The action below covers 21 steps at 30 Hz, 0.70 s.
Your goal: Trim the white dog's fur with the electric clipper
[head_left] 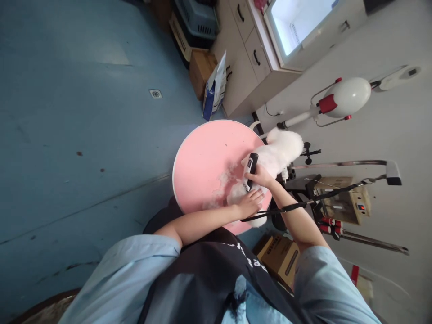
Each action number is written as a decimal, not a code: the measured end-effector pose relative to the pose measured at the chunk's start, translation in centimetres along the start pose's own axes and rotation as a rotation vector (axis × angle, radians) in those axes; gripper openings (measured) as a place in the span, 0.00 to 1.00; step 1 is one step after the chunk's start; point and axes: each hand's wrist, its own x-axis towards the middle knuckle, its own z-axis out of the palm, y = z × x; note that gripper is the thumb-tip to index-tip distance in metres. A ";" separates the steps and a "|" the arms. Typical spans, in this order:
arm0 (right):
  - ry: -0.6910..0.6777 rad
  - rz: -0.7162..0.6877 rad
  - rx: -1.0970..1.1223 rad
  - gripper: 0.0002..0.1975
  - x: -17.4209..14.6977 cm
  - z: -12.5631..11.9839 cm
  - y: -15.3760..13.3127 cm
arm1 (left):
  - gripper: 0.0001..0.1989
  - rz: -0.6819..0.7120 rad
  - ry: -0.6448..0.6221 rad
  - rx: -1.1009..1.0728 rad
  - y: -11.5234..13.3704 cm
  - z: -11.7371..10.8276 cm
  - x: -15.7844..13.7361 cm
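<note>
A white fluffy dog [283, 150] is on a round pink table [205, 153], along its right edge. My right hand [262, 176] is wrapped round a black-and-white hair clipper [251, 168], whose lower end is against the dog's coat. Just below it, my left hand [250, 204] lies on the dog with its fingers stretched out flat. A black strap [293, 207] runs from a metal arm toward the dog, passing in front of my right forearm. Loose tufts of cut white fur [224, 180] are scattered on the tabletop left of the dog.
A white-and-red dryer [347, 96] on a wall arm hangs at upper right. A metal grooming arm [344, 164] reaches out at right. Beyond the table are a cabinet [243, 85], a blue-and-white bag [216, 90] and a pet carrier [199, 18]. Cardboard boxes [278, 261] stand below.
</note>
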 end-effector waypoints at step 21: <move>0.280 0.042 -0.075 0.13 -0.6 -0.8 -1.1 | 0.14 0.098 -0.062 0.104 1.1 -0.3 2.2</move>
